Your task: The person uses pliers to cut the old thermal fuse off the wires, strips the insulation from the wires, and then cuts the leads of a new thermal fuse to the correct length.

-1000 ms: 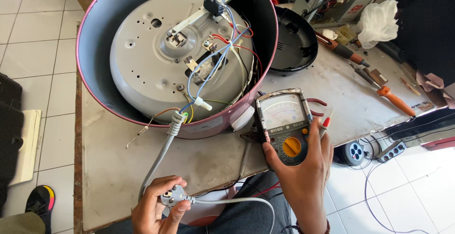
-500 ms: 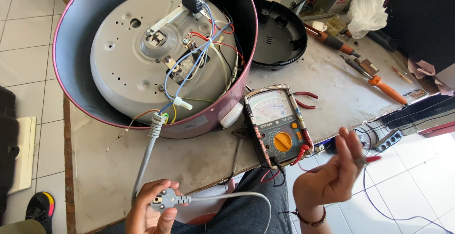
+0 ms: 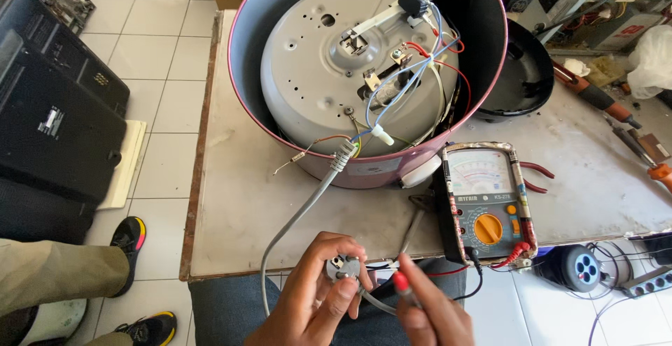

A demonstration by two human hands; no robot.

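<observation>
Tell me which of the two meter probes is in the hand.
The red probe, pinched in the right hand beside the grey plug; the black lead hangs loose, its probe out of sight.

bright even daylight, soft shadows, sharp focus, slight edge distortion.

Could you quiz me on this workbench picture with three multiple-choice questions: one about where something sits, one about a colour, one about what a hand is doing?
1. Where is the analog multimeter?
A. On the floor
B. On the table, right of the opened cooker
C. Inside the cooker

2. What colour is the multimeter's dial knob?
A. Orange
B. Green
C. White

3. What does the left hand hold?
A. A screwdriver
B. Nothing
C. The grey cord's plug

Answers: 1 B, it stands beside the cooker's wall. 2 A, the knob is orange. 3 C, fingers pinch the plug while the right hand brings a red probe to it.
</observation>
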